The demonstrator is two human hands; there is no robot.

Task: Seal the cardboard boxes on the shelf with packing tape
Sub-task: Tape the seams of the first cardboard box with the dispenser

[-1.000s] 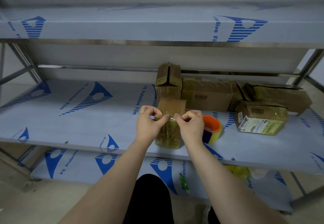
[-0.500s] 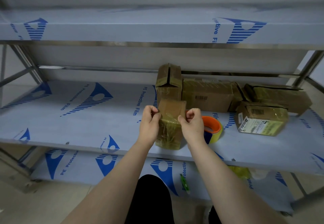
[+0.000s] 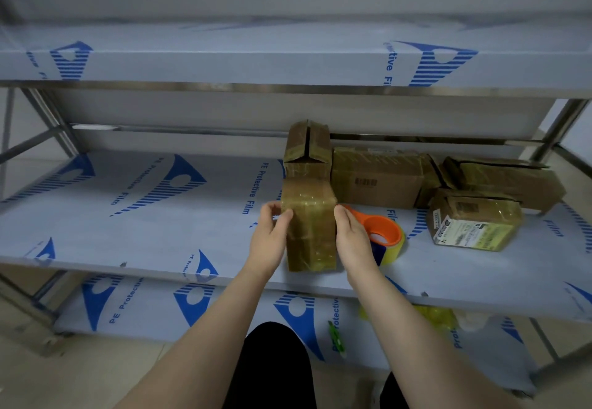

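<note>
Boxes: 5 cardboard ones I can tell apart, all on the middle shelf (image 3: 134,216), which is metal w/ white-blue protective film. Contents not visible in any.

Taped box (image 3: 310,232) stands upright near the front edge, wrapped in glossy clear tape. Left hand (image 3: 270,238) holds its upper left edge: thumb pressed on the front, fingers curled beside it. Right hand (image 3: 352,237) lies flat vs. its right side, fingers together & straight.

Tall box (image 3: 307,149) is right behind, top flaps standing apart. Barcode box (image 3: 378,181) is wide & lies beside it. Rear right box (image 3: 512,181) has loose flaps. Labelled box (image 3: 474,221) sits in front of that, tape-shiny.

1 tape roll (image 3: 382,235), orange core, lies flat just right of the right hand.

Lower shelf (image 3: 134,309): 1 small green item (image 3: 336,335), type unclear.
</note>
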